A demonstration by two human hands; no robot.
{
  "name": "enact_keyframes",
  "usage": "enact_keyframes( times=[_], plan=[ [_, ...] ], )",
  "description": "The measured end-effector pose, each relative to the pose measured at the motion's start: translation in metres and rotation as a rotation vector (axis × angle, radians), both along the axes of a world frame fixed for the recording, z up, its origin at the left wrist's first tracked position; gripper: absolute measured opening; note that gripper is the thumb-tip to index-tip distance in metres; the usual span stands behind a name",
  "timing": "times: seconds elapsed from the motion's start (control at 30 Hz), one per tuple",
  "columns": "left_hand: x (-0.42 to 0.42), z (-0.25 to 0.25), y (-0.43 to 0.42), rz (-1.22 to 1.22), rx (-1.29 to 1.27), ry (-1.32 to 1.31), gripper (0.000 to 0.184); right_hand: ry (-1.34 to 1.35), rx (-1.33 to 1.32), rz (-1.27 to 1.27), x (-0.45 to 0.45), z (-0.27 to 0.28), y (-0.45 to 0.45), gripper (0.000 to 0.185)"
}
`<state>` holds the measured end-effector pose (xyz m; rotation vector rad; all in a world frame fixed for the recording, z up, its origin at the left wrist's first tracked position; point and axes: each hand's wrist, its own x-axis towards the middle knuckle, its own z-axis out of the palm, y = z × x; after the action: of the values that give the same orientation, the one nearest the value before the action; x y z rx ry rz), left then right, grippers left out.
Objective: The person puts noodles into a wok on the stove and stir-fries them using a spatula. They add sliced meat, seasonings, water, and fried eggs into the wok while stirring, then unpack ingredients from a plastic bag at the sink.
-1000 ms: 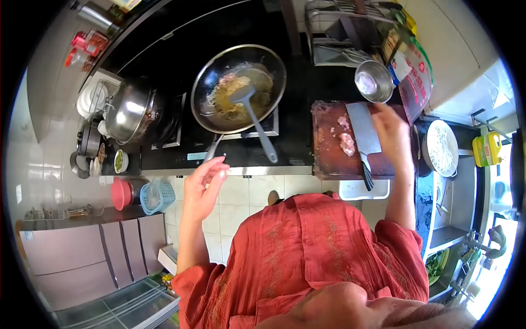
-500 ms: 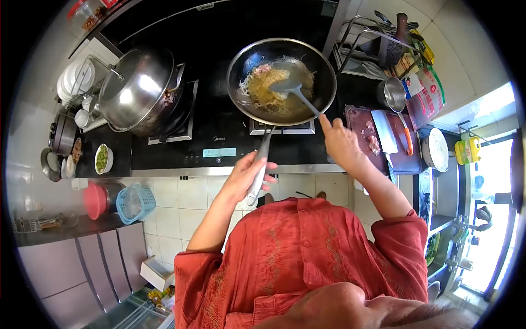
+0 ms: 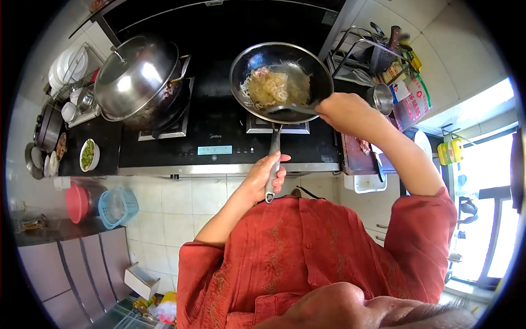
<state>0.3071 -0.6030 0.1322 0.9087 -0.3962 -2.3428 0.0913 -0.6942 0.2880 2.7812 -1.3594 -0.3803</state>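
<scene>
Head view shows the left hand (image 3: 265, 178) gripping the handle (image 3: 275, 140) nearside of the wok (image 3: 320, 75), the right hand (image 3: 344, 109) holding a spatula (image 3: 298, 109) at its right rim, apparently stirring pale shreds (image 3: 267, 88) inside, calling for steadiness.

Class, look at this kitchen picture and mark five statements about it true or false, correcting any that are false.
1. The person's left hand grips the handle of the wok. True.
2. The right hand is empty. False: the right hand holds the grey spatula, whose blade is in the wok.
3. A metal lid rests on the large pan to the left of the wok. True.
4. The white bowl on the counter is empty. False: the white bowl holds green pieces.
5. In the picture, the blue basket is to the right of the red tub. True.
</scene>
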Motion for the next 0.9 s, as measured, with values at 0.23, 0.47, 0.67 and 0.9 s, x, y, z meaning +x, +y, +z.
enact_keyframes(
  times=[0.23, 0.47, 0.67, 0.9],
  plan=[
    [-0.002, 0.004, 0.0, -0.014, -0.016, -0.011, 0.04, -0.107, 0.001, -0.023, 0.038, -0.038, -0.026, 0.012],
    [-0.005, 0.001, 0.0, -0.015, 0.007, 0.0, 0.039, -0.02, -0.011, -0.304, 0.063, -0.073, -0.04, 0.017],
    [-0.005, 0.004, 0.003, 0.023, 0.021, -0.005, 0.038, 0.011, -0.133, -0.385, 0.041, -0.091, -0.055, 0.02],
    [0.0, 0.001, 0.002, 0.041, 0.009, 0.011, 0.036, 0.127, -0.125, -0.262, -0.015, -0.064, -0.025, 0.021]
  ],
)
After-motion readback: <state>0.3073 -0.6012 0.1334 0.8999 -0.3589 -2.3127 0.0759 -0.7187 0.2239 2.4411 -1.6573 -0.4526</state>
